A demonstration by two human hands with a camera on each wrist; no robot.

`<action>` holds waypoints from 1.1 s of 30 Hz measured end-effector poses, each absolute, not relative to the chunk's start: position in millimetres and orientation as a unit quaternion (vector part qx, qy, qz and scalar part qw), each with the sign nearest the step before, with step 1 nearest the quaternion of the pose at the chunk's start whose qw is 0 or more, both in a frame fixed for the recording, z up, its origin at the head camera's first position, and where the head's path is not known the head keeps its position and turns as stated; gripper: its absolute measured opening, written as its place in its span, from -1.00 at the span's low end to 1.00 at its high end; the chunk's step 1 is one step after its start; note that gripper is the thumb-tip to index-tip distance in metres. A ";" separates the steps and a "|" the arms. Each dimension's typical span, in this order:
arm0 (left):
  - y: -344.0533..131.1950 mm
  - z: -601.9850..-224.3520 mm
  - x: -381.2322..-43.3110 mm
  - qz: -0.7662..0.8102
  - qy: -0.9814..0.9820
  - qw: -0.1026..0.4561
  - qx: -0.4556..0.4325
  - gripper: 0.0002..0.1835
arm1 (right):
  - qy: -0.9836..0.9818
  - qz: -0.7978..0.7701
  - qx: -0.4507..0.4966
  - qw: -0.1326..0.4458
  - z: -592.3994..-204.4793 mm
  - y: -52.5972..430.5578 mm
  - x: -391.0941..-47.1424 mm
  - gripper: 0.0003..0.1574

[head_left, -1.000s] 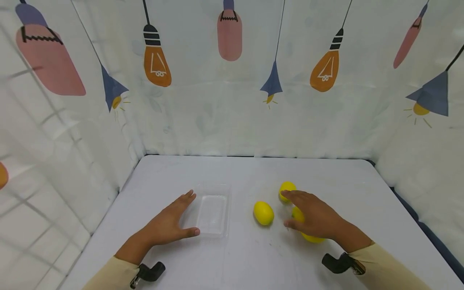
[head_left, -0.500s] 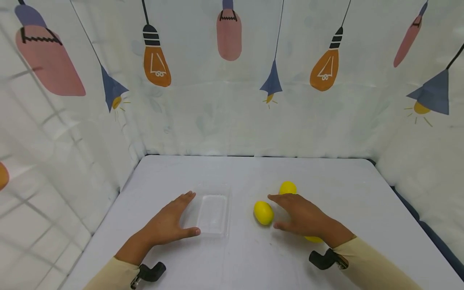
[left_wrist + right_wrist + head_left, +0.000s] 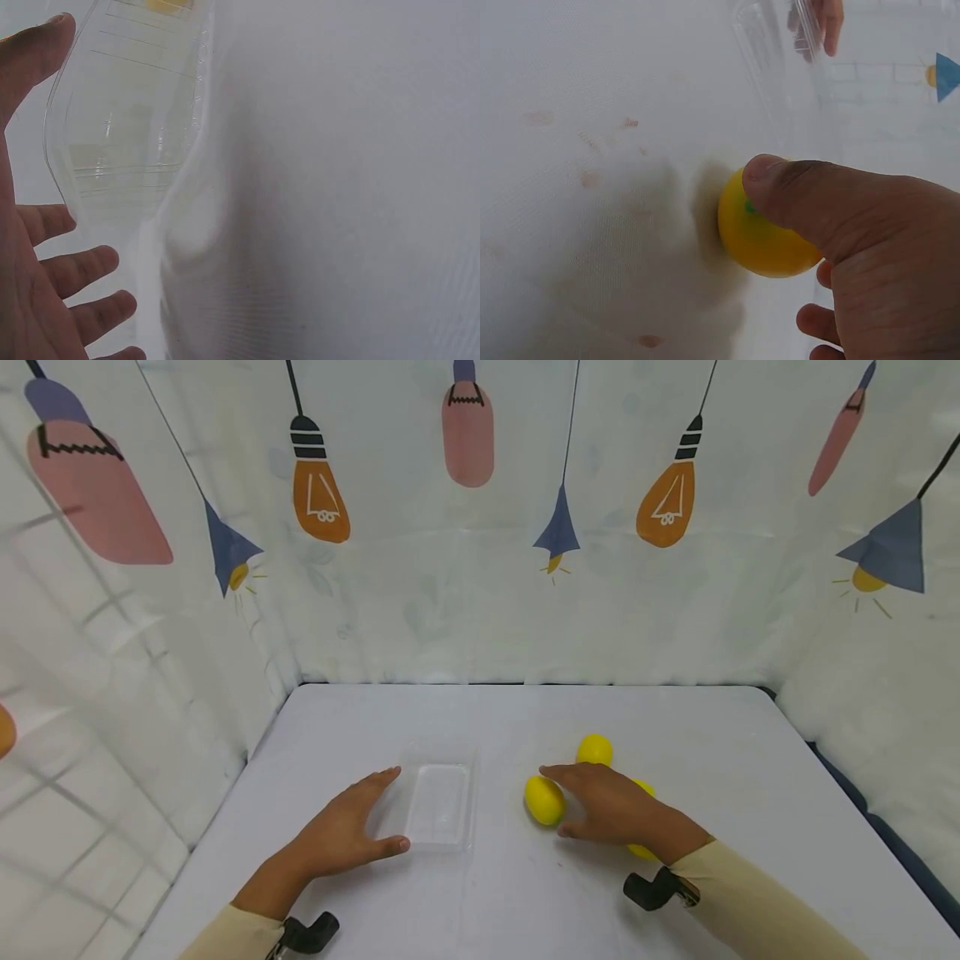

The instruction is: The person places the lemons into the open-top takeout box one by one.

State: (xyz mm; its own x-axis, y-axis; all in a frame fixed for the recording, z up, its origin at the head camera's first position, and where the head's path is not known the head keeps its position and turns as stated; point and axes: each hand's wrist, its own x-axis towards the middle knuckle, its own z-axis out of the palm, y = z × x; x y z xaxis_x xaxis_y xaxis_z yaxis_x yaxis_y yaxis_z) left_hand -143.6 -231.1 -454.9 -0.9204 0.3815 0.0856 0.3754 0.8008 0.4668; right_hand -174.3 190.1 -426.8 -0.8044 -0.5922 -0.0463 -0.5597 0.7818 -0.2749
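Note:
In the head view, my right hand (image 3: 611, 803) reaches around a yellow lemon (image 3: 542, 802), fingers on its far side and thumb on its near side. The right wrist view has the thumb (image 3: 810, 195) extended across the lemon, which shows a small green spot; contact is not clear. My left hand (image 3: 337, 828) is spread beside a clear plastic container (image 3: 438, 806), thumb and fingertips near its left edge. From the left wrist, the container's transparent wall (image 3: 127, 112) lies between thumb and fingers, which stay spread apart.
Another lemon (image 3: 595, 748) lies behind my right hand. Two more yellow pieces, a far one (image 3: 645, 787) and a near one (image 3: 642, 852), show partly from under that hand. The white table (image 3: 510, 910) meets a patterned curtain (image 3: 480, 610) at the back.
My right hand has moved left, from over the right-hand lemons to around the leftmost one. My left hand and the container have stayed nearly in place.

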 end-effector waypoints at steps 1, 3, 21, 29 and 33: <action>-231.3 -455.9 -143.2 0.246 0.949 0.007 0.199 0.16 | 0.941 -0.123 -0.309 0.066 -426.5 188.9 -174.5 0.10; -231.3 -457.4 -142.5 0.249 0.948 0.006 0.198 0.16 | 0.939 -0.121 -0.316 0.067 -425.8 186.4 -174.9 0.09; -232.1 -462.9 -141.8 0.246 0.950 -0.006 0.194 0.14 | 0.940 -0.111 -0.315 0.074 -429.7 172.0 -182.8 0.05; -232.6 -463.7 -141.7 0.241 0.952 0.003 0.191 0.11 | 0.947 -0.096 -0.297 0.078 -429.1 166.2 -183.7 0.13; -233.0 -463.6 -142.4 0.239 0.951 0.001 0.194 0.11 | 0.950 -0.096 -0.284 0.083 -428.4 164.2 -184.1 0.14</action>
State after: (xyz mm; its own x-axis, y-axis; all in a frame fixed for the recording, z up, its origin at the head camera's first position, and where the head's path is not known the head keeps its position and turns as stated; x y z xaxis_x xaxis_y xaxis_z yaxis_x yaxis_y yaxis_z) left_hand -142.4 -233.0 -463.6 -0.9247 0.3696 0.0914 0.3689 0.8104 0.4551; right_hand -184.1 164.2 -428.4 -0.8246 -0.5562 -0.1036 -0.5242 0.8200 -0.2299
